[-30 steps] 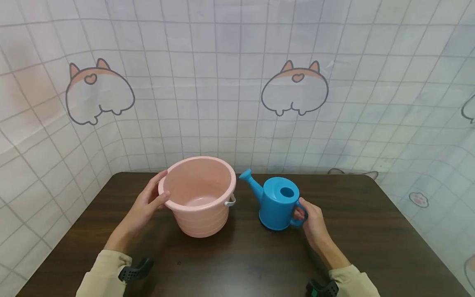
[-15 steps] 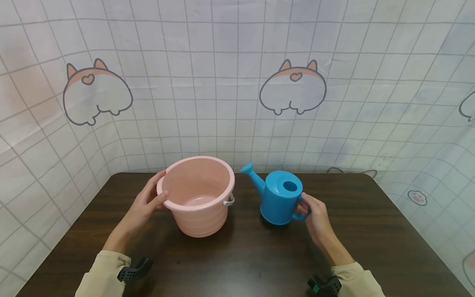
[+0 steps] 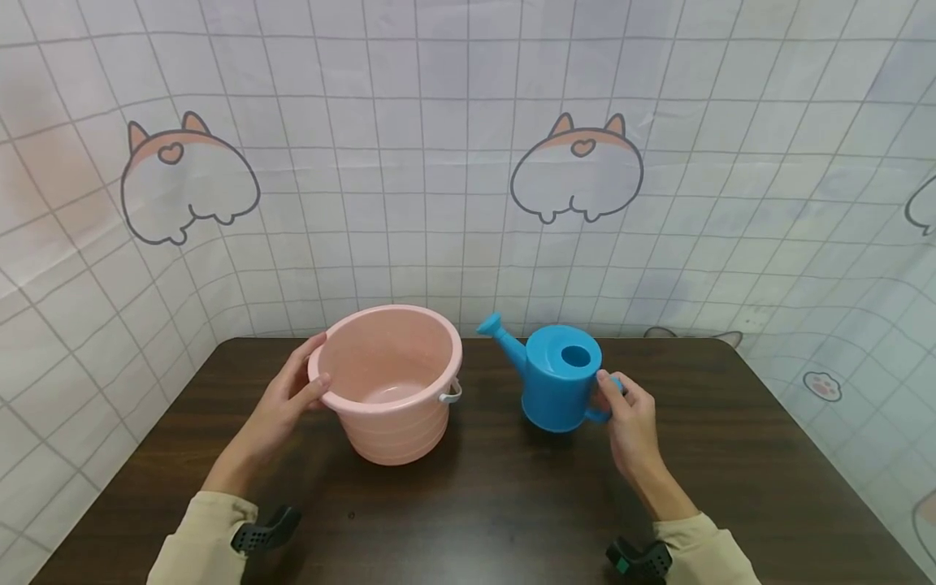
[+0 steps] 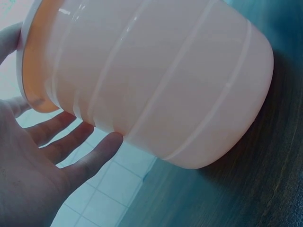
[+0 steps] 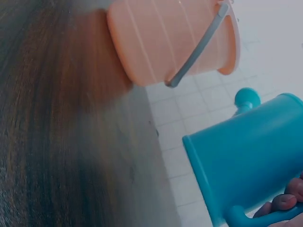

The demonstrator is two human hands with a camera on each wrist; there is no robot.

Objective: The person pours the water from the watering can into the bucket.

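Observation:
A pink plastic bucket [image 3: 395, 435] stands upright on the dark table, left of centre. My left hand [image 3: 288, 398] grips its rim at the left side, the thumb over the edge; in the left wrist view other fingers [image 4: 102, 153] lie against the outer wall. To the right of the bucket, a blue watering can [image 3: 559, 382] is held up off the table, its spout [image 3: 504, 337] pointing left toward the bucket. My right hand [image 3: 630, 422] grips the can by its handle [image 5: 236, 216], fingers curled round it. The can's inside is mostly hidden.
The bucket's thin grey-white handle [image 5: 199, 47] hangs down on its right side. The dark wooden table [image 3: 468, 520] ends at a back edge close behind bucket and can. Behind it hangs a white gridded cloth [image 3: 395, 203] with cartoon animal prints.
My right hand has raised the watering can off the table and moved it slightly right. The left hand and the bucket have stayed in place.

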